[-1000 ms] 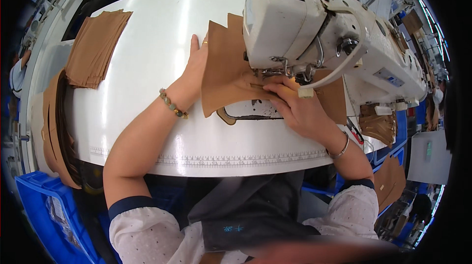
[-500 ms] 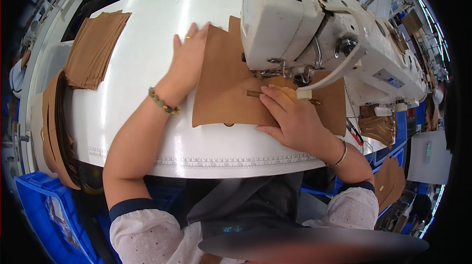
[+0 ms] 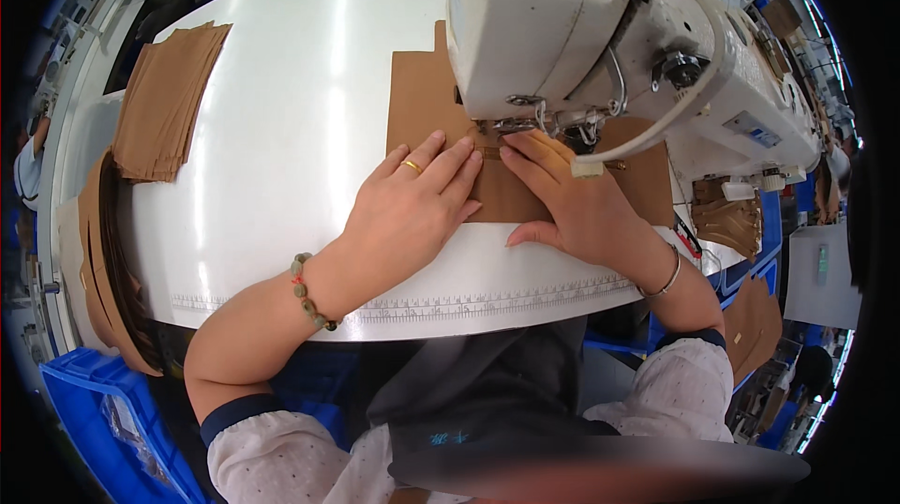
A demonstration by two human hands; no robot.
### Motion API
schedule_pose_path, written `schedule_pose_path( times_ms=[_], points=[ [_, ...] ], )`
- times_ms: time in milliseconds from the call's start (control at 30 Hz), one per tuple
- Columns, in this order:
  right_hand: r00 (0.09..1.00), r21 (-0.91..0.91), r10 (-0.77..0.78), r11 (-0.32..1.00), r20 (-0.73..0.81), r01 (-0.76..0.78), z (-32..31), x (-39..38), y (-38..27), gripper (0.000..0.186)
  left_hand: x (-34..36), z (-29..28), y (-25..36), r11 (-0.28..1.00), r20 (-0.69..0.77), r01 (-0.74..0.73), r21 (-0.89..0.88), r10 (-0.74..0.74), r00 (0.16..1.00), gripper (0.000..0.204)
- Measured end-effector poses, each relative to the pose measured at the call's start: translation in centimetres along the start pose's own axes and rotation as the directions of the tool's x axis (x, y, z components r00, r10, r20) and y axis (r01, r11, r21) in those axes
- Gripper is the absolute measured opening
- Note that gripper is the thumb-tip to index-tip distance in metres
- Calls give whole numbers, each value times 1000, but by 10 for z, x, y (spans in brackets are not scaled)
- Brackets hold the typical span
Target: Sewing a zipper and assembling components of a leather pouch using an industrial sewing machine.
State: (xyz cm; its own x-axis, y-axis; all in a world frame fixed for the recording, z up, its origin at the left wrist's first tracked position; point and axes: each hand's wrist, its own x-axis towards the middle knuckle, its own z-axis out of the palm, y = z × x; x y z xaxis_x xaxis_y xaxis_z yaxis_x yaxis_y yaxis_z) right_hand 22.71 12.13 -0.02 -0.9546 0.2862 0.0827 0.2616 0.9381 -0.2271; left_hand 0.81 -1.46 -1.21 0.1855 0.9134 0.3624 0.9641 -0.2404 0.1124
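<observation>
A flat brown panel, leather-like, lies on the white table and runs under the head of a white sewing machine. My left hand rests on its near left part, fingers stretched and flat, a ring on one finger. Close beside it, my right hand presses the panel with straight fingers, thumb apart near the panel's front edge. Both sets of fingertips are just in front of the presser foot. Between them shows part of a narrow slot with a brass-coloured strip, mostly covered by my right hand.
A stack of brown pieces lies at the table's far left. More brown pieces hang by the left edge, above a blue bin. A ruler strip follows the front edge. Red-and-black snips lie at right.
My left hand has come from the panel's far left edge to its near part, beside my right hand. The panel has turned slightly and shifted away from me.
</observation>
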Motion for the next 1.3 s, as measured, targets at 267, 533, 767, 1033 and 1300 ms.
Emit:
schedule_pose_path(
  times_ms=[267,533,767,1033,1300],
  points=[
    [998,-86,14,996,-55,-18,-9,4,-2,86,6,12,-5,995,-39,39,-90,-43,998,45],
    [974,-372,-16,925,-226,-72,-80,-71,24,53,1,10,-2,993,-41,48,-110,-53,998,46],
    [356,-163,194,627,-914,-761,-288,-218,277,30,-1,10,1,997,-65,38,-68,-43,997,49],
    [122,803,796,596,-592,3,-208,-339,377,49,-3,9,2,992,-50,52,-111,-58,997,52],
    [0,791,791,611,-611,9,-187,-303,330,51,3,16,-1,993,-88,64,-103,-73,993,51]
  ],
)
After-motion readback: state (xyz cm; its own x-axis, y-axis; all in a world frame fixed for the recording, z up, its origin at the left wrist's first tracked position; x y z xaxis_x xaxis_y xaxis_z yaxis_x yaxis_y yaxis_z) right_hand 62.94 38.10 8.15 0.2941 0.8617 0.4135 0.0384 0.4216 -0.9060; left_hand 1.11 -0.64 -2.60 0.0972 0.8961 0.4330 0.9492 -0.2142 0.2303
